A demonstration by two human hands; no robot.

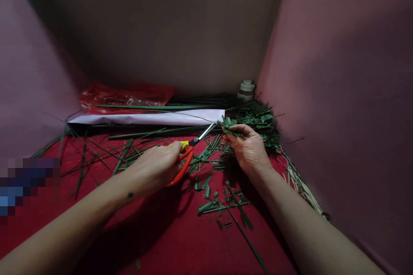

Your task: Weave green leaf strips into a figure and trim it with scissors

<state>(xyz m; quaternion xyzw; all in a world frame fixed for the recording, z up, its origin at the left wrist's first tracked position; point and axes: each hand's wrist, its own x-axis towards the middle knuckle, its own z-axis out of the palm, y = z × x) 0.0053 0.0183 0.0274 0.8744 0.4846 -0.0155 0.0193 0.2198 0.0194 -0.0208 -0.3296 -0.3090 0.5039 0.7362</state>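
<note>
Watching from afar, I see the left hand [158,161] curled round the handles of the scissors [195,141], blades slanting up toward the right hand [250,150]; that hand pinches a green leaf piece [228,123] in its fingertips, just beside the blade tips; I cannot tell whether they touch; the left fingers are mostly hidden, and both forearms are cut off; leaf clippings [207,192] litter the red floor covering [155,232]; beyond lie a white packet [155,117] and red plastic bag [129,96]; a leaf heap [261,120] crowds the right hand's far side.
</note>
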